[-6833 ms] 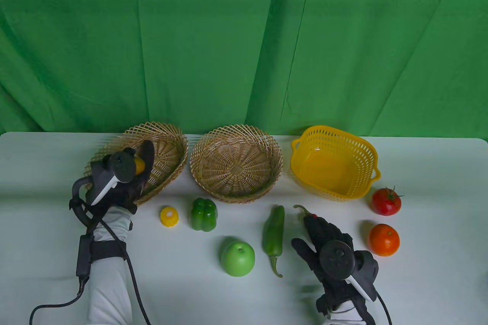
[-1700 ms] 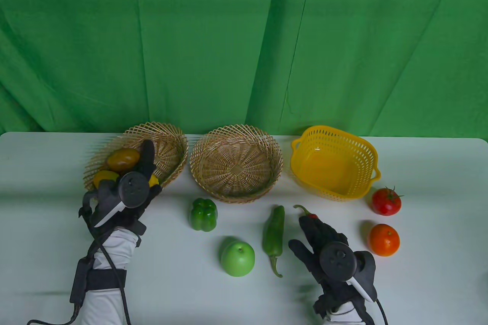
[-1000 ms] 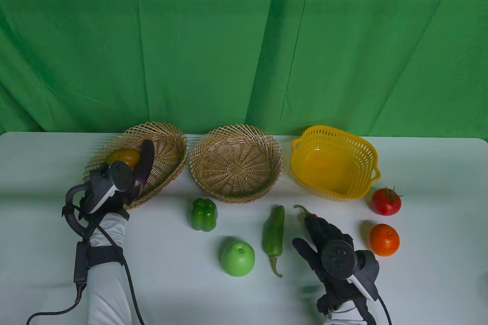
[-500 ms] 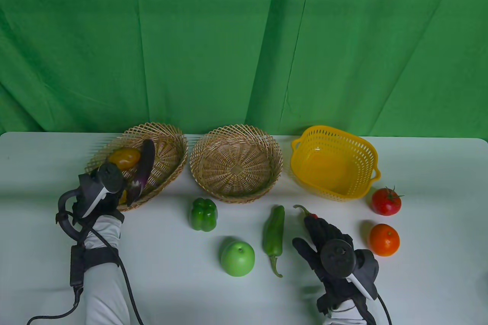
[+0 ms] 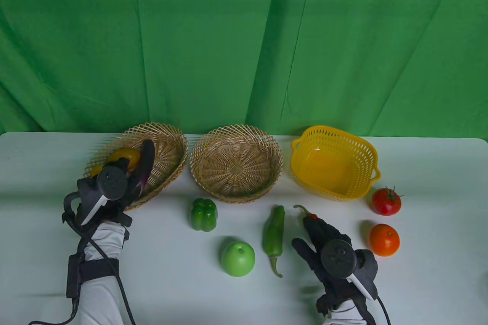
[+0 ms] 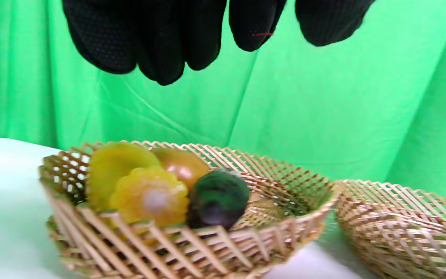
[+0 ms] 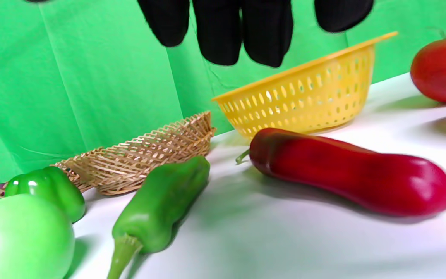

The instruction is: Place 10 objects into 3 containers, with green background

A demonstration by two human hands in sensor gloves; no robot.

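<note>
My left hand (image 5: 112,188) hovers at the front rim of the left wicker basket (image 5: 173,138), its fingers (image 6: 161,42) spread and holding nothing. That basket holds a yellow-orange tomato (image 5: 124,155), a purple eggplant (image 5: 148,163), a corn piece (image 6: 149,195) and another yellow fruit (image 6: 110,162). My right hand (image 5: 324,241) is open above a red chili (image 7: 350,174); its fingers (image 7: 242,31) do not touch it. In the table view only the chili's stem end (image 5: 305,211) shows.
An empty round wicker basket (image 5: 236,128) stands in the middle and an empty yellow plastic basket (image 5: 335,130) on the right. On the table lie a green bell pepper (image 5: 204,214), green apple (image 5: 237,258), green chili (image 5: 273,231), red tomato (image 5: 386,201) and orange tomato (image 5: 384,240).
The corn piece went from the table into the left basket. My left hand drew back from the basket, then shifted slightly right and forward. My right hand has stayed still.
</note>
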